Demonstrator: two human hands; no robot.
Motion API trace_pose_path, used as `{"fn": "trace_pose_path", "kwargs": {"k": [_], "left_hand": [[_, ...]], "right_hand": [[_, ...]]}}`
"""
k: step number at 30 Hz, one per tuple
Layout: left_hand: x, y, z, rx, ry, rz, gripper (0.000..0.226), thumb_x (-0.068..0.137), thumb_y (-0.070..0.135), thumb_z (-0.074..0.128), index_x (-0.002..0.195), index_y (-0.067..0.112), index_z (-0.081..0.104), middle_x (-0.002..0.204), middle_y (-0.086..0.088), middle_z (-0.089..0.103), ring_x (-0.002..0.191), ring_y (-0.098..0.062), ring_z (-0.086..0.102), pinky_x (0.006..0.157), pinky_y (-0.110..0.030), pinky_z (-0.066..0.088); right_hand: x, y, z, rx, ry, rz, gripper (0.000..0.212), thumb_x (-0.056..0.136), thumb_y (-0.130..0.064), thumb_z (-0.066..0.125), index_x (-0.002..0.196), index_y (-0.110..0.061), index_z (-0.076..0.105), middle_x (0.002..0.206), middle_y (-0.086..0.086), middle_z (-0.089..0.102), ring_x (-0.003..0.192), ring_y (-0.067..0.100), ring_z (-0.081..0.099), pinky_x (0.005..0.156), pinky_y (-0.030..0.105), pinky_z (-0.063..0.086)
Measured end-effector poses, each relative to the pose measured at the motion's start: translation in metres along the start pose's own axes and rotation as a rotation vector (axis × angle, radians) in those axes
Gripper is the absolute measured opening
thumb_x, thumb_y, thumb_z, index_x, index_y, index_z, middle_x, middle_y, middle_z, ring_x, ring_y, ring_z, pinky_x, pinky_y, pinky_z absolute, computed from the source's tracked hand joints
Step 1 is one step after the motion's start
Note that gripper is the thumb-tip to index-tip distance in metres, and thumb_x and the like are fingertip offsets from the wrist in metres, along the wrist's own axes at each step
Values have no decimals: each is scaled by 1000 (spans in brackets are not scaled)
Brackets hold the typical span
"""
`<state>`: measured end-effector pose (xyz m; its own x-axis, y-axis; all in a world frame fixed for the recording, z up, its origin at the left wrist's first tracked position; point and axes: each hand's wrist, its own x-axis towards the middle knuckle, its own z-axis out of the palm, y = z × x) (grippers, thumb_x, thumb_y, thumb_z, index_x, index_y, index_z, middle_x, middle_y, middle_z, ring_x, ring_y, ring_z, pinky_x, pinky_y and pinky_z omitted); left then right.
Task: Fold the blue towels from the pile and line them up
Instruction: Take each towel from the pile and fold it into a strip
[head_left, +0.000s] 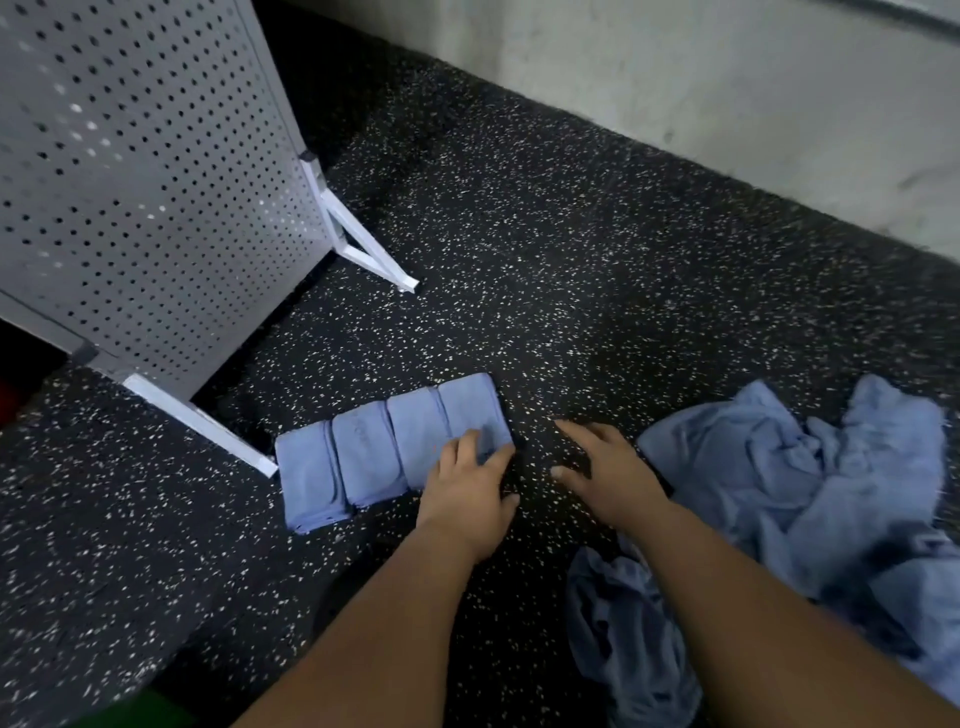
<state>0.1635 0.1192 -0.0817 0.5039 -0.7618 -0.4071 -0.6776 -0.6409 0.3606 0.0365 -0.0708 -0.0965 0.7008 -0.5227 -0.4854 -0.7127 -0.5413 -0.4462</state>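
Pressing my left hand (467, 483) on the near corner of the rightmost folded towel (470, 408), I have the fingers laid fairly straight across the cloth and the thumb stuck out sideways over the floor; nothing is gripped. My right hand (608, 467) is just beside it, palm down, fingers loosely spread and holding nothing, low over the floor; whether it touches I cannot tell.

The row of folded towels (366, 457) counts four soft blue oblongs, side by side and touching, running slantwise away to my left, with layered edges showing at their near ends. On my right the pile (810, 483) of unfolded blue towels lies rumpled and full of creases. One more crumpled towel (623, 639) sits nearer me, under my right forearm.

A strip of bare floor (571, 260) lies between row and pile. It is black rubbery matting flecked with white, and it runs open beyond the row up to the pale rough wall (727, 78). At the left end of the row, the white foot (208, 423) of a perforated metal panel (140, 182) stands just beside the last towel.
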Motion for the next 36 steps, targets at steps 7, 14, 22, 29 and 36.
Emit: {"fn": "trace_pose_path", "kwargs": {"k": [7,14,22,29,36], "left_hand": [[-17,60,16,31,-98,80,69,104,54,53,164,40,23,171,-9,13,157,-35,16,126,-52,27],[-20,104,54,80,-218,207,69,102,52,56,163,36,28,163,-5,31,144,-33,35,116,-50,41],[-20,127,98,137,-326,299,75,98,45,67,161,38,28,159,2,37,141,-32,38,113,-50,44],[-17,125,116,167,-320,304,58,99,33,64,153,37,39,139,3,56,127,-28,47,102,-44,48],[-21,126,125,148,-324,287,41,100,32,62,139,33,50,126,5,62,119,-26,51,96,-44,51]], "right_hand": [[-62,50,-25,-23,29,89,70,98,-56,67,158,-53,32,168,3,27,137,29,53,110,46,50],[-120,104,-34,-2,-20,215,71,98,-47,69,160,-45,34,162,4,32,137,29,51,109,44,49],[-171,150,-4,-56,-122,289,67,88,-53,79,149,-41,53,134,0,66,113,17,67,98,39,56],[-183,138,38,19,-161,231,57,89,-46,77,143,-37,61,135,-2,63,123,19,61,99,29,48],[-173,129,56,37,-150,271,58,90,-49,72,143,-36,55,130,2,57,121,24,57,103,39,51]]}}
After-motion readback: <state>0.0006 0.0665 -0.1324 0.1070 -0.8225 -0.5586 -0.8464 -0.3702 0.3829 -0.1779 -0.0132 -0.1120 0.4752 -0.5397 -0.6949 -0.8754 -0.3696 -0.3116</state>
